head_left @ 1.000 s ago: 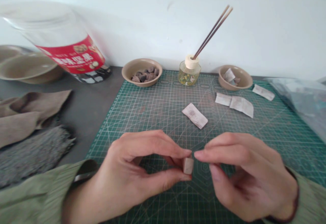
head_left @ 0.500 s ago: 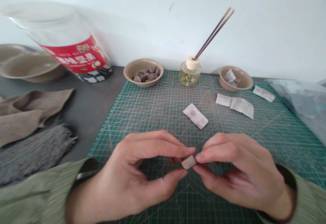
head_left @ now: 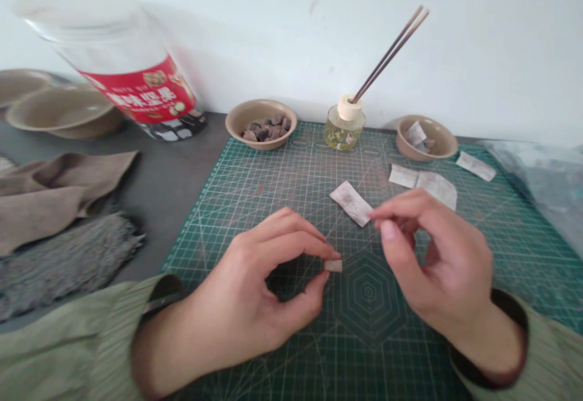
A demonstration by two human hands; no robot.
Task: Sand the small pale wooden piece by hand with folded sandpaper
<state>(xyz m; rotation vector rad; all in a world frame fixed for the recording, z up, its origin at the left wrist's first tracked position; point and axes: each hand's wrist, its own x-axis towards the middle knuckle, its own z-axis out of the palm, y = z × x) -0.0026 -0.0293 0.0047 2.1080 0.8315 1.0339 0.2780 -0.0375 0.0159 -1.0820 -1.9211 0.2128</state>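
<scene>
Between thumb and fingertips, my left hand [head_left: 268, 279] pinches a small pale block [head_left: 333, 265] above the green cutting mat [head_left: 255, 200]. My right hand [head_left: 437, 261] is raised to the right of it, apart from the block. Its index fingertip is at the lower right corner of a stained white paper strip [head_left: 351, 203], thumb just below the finger. Whether it touches or grips the strip is not clear. More white strips [head_left: 437, 188] lie behind my right hand, which partly covers them.
A bowl of brown lumps [head_left: 261, 124], a reed diffuser [head_left: 345, 124] and a bowl with paper scraps [head_left: 427, 138] line the wall. At left are a large jar [head_left: 136, 85], bowls [head_left: 64, 109], brown cloth [head_left: 59, 188] and grey fluffy cloth [head_left: 73, 261]. Clear plastic [head_left: 542, 170] lies at right.
My right hand has let go of the block and moved up to the paper strip's corner. My left hand still holds the block, now slightly higher and turned.
</scene>
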